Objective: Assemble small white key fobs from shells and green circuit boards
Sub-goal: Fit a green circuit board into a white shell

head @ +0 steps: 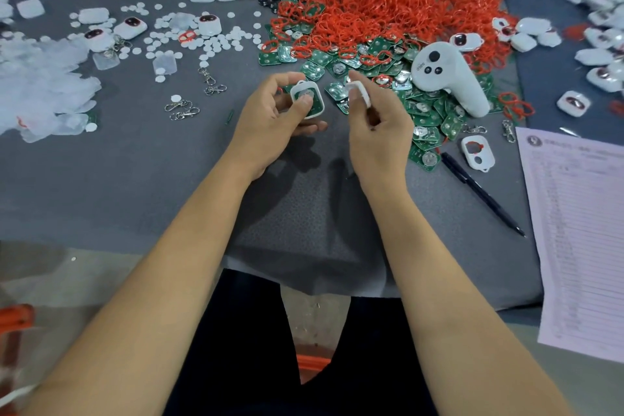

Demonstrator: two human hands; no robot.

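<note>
Over the middle of the grey counter (169, 179), the person has both hands up and busy. Left hand (270, 118) is curled around a white shell half (308, 101) with a green circuit board (312, 101) already sitting inside it, thumb pressing right on the board. Right hand (374, 118) pinches the other white shell half (360, 93) between thumb and fingertips, tilted on edge and just beside the loaded one, not touching it yet.

Looks like the closing step is up: cap goes on the base. To do it well, I'd guess the thumb should seat the board flat first, since a tilted board will stop the halves from snapping together. Then line up the loop end of both shells, bring the cap down square, and squeeze evenly around the rim rather than at one corner.

Supplies are close by: the pile of loose green boards (422, 111) sits just past the hands, the red rings (405, 7) heap behind that, and finished fobs (601, 54) off to the right. A white controller (449, 78) lies on the boards, and a black pen (483, 192) lies next to a paper sheet (580, 230).
</note>
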